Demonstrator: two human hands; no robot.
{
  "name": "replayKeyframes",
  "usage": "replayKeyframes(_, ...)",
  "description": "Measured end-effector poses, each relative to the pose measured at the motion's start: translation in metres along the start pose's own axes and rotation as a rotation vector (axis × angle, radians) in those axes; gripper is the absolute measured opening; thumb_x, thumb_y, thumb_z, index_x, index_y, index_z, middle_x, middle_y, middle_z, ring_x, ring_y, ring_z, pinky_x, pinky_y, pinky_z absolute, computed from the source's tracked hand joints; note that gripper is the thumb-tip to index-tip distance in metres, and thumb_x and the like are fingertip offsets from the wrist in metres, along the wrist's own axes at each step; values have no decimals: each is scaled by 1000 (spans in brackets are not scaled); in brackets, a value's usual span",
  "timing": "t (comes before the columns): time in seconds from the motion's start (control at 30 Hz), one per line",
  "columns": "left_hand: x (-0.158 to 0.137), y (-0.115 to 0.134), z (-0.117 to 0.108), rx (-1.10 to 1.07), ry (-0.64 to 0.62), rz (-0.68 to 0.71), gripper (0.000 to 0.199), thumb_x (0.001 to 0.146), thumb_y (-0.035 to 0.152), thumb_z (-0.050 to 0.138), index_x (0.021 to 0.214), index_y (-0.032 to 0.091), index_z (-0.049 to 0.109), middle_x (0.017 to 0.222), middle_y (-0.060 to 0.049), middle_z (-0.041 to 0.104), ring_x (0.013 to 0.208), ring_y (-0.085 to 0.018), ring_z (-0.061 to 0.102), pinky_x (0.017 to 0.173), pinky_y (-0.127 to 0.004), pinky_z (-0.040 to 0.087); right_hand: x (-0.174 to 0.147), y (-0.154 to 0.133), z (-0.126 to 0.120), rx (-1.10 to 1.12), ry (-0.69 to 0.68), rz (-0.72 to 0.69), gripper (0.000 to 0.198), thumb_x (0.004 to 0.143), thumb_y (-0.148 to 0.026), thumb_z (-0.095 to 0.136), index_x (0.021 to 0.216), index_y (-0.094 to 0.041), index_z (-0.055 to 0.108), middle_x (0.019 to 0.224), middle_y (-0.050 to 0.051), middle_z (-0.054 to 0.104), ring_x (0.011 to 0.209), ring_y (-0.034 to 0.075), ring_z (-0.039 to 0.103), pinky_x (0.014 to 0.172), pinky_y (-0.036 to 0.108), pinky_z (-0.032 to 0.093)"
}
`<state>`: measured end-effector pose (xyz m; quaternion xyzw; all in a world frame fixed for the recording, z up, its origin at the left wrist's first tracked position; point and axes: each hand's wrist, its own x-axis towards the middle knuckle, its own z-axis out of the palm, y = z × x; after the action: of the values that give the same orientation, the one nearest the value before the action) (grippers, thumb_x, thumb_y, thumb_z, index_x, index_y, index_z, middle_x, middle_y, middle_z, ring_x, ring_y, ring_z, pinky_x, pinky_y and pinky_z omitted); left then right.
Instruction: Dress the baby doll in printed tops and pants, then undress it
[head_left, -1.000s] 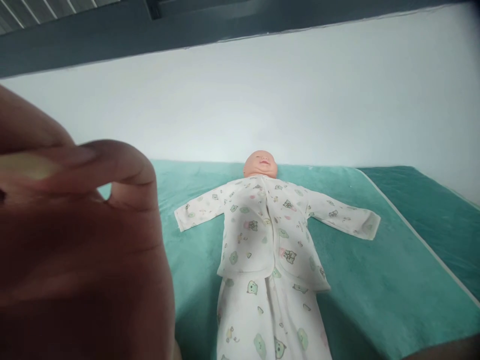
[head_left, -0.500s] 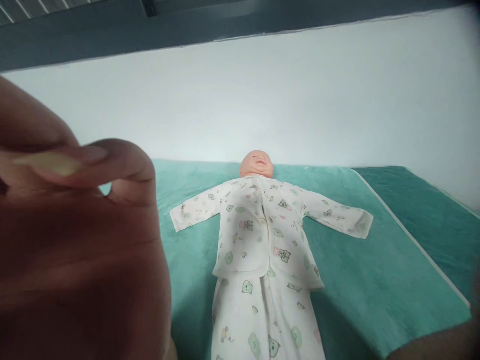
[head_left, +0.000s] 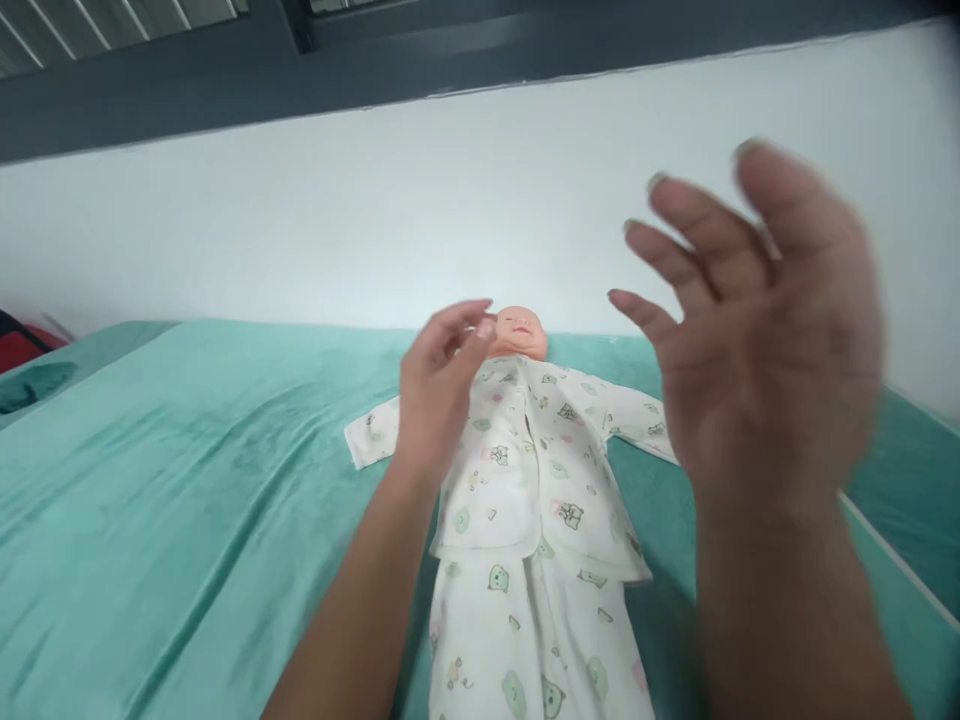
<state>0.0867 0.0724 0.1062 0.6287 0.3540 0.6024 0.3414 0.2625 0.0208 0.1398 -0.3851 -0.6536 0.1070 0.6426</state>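
A baby doll lies on its back, its bare head point(head_left: 523, 333) toward the wall. It wears a white printed jacket point(head_left: 517, 470) and matching trousers point(head_left: 529, 640). My left hand point(head_left: 442, 375) is over the doll's shoulder and sleeve on the left side, near the head. Its fingers are bent, with a gap to the thumb, and nothing shows in them; whether it touches the doll I cannot tell. Raised on the right, my right hand point(head_left: 765, 330) is open, palm in view and fingers spread, slightly blurred. It hides the end of the doll's other sleeve point(head_left: 637, 418).
Beneath the doll is a green plush cover point(head_left: 187, 480) with some creases. A white wall point(head_left: 375, 210) stands behind, topped by a dark grey beam point(head_left: 487, 50). Something red and black point(head_left: 26, 345) is at the far left edge.
The hand that loomed close at the left is gone from there. My left hand now reaches toward the doll's head, and my right hand has risen into view. The doll lies as before.
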Motion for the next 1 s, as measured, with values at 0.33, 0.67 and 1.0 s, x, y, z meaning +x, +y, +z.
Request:
replayKeyframes(0.33, 4, -46, 1, 368, -390, 3, 31, 96, 26, 45, 116, 29, 69, 130, -2, 64, 128, -20, 53, 114, -39, 38, -19, 87, 39, -83, -90, 383, 21, 88, -30, 54, 102, -23, 67, 111, 6, 71, 104, 23, 65, 92, 41, 50)
replayKeyframes(0.67, 4, -52, 0, 385, -331, 6, 36, 86, 10, 42, 100, 25, 72, 118, -1, 68, 112, -19, 62, 102, -35, 48, -24, 88, 41, -185, -189, 405, 22, 80, -17, 44, 79, -22, 66, 98, 2, 70, 88, 20, 61, 81, 35, 45)
replayKeyframes(1.0, -18, -46, -4, 323, -261, 37, 27, 90, 15, 46, 100, 25, 70, 117, -2, 68, 116, -18, 60, 105, -35, 45, -30, 56, 40, -408, -199, 344, 10, 85, -23, 51, 83, -22, 61, 95, 6, 64, 86, 21, 57, 76, 35, 42)
